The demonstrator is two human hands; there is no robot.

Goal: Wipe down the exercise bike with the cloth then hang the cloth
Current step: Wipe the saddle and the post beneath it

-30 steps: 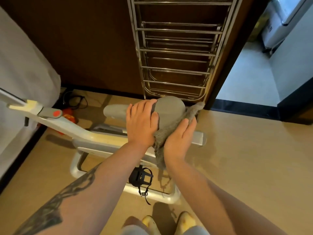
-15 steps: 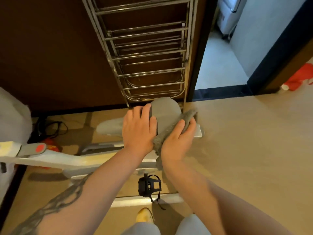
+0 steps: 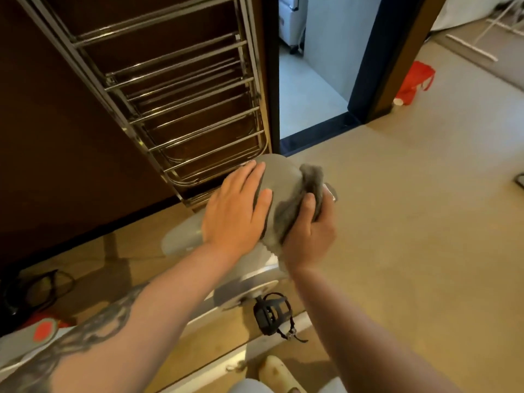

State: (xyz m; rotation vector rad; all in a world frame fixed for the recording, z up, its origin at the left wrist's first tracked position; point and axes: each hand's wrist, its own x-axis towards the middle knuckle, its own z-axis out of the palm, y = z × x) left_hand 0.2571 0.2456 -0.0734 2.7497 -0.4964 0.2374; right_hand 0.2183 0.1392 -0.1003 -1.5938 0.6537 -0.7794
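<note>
L hand [image 3: 236,208] lies flat w/ straight fingers on the grey padded bike saddle [image 3: 279,177], prob. to steady it. R hand [image 3: 307,228] has its grip clamped on the fuzzy grey cloth [image 3: 304,194], pressed to the saddle's right edge. Chrome bar rack [image 3: 181,109] stands just behind; open floor to the right.

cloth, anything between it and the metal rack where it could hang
Nothing visible. The right hand grips the cloth on the bike seat; the metal rack stands just behind the seat, its rungs bare.
</note>
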